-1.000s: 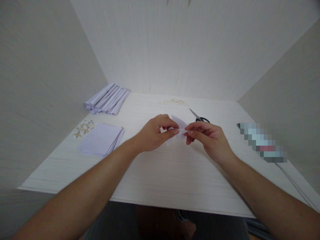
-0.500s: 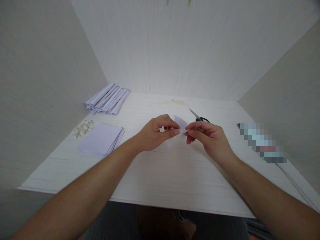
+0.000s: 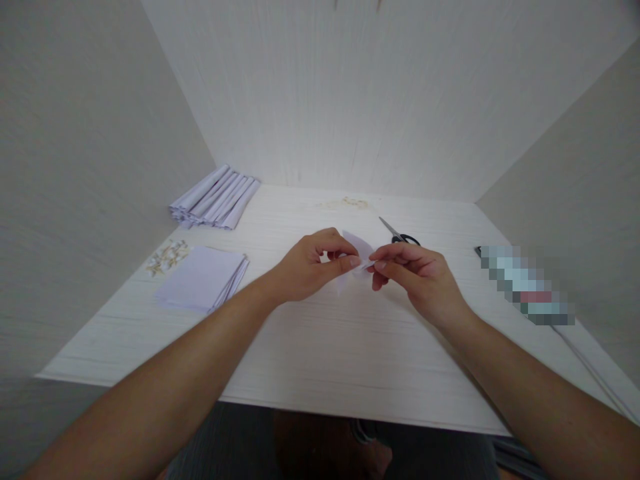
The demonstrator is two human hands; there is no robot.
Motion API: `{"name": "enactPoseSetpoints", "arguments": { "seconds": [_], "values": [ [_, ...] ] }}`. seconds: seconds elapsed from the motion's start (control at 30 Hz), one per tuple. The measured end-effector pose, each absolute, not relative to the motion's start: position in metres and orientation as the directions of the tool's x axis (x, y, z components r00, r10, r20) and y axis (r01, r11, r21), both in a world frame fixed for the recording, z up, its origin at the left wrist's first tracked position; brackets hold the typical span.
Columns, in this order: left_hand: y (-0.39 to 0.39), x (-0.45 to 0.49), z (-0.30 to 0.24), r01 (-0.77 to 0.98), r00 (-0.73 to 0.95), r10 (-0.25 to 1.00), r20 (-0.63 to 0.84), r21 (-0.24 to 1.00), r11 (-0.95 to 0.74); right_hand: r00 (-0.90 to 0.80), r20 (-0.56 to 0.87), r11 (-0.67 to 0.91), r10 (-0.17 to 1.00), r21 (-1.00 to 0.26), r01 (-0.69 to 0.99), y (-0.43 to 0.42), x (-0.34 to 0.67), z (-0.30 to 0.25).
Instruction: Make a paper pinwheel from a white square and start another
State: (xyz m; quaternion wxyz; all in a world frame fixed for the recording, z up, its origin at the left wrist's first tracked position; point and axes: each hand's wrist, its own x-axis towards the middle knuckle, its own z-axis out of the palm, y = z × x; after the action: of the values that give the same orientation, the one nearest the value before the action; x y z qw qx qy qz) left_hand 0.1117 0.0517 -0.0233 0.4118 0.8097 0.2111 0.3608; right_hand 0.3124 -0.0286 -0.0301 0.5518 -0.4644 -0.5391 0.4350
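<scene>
Between my two hands, a little above the table, is a thin white sheet of paper [image 3: 357, 243], gathered at its middle with its ends fanning out up and down. My left hand [image 3: 320, 265] pinches it from the left between thumb and fingers. From the right, my right hand [image 3: 413, 270] pinches at the gathered part, its fingertips close to those of the left. Any small item within the fingertips is too blurred to make out. Just behind my right hand lie scissors [image 3: 399, 234] with black handles, partly covered by that hand.
At the left stand a stack of square paper sheets [image 3: 197, 277], a small heap of white and tan bits [image 3: 169, 257] and a pile of pleated paper strips [image 3: 216, 199]. A blurred-out object [image 3: 523, 283] with a cable lies at the right. Panels enclose the white table [image 3: 320, 360].
The paper's upper flap has shifted slightly left and looks wider. My fingertips have moved a little at the gathered part; both arms stay almost still.
</scene>
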Motion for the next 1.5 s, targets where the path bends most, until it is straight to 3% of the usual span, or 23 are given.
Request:
{"name": "enactPoseSetpoints", "arguments": {
  "seconds": [1.07,1.27,1.5],
  "values": [
    [0.0504,0.1113,-0.0202,0.040,0.721,0.618,0.314,0.871,-0.489,-0.104,0.190,0.190,0.976,-0.982,-0.007,-0.0269,0.3143,-0.0334],
    [0.0490,0.1134,-0.0208,0.087,0.695,0.650,0.307,0.862,-0.499,-0.112,0.196,0.197,0.974,-0.980,-0.004,-0.0277,0.3130,-0.0329],
    [0.0499,0.1144,-0.0257,0.085,0.558,0.780,0.283,0.916,-0.393,-0.066,0.200,0.199,0.978,-0.980,-0.018,-0.0280,0.3116,-0.0309]
  ]
}}
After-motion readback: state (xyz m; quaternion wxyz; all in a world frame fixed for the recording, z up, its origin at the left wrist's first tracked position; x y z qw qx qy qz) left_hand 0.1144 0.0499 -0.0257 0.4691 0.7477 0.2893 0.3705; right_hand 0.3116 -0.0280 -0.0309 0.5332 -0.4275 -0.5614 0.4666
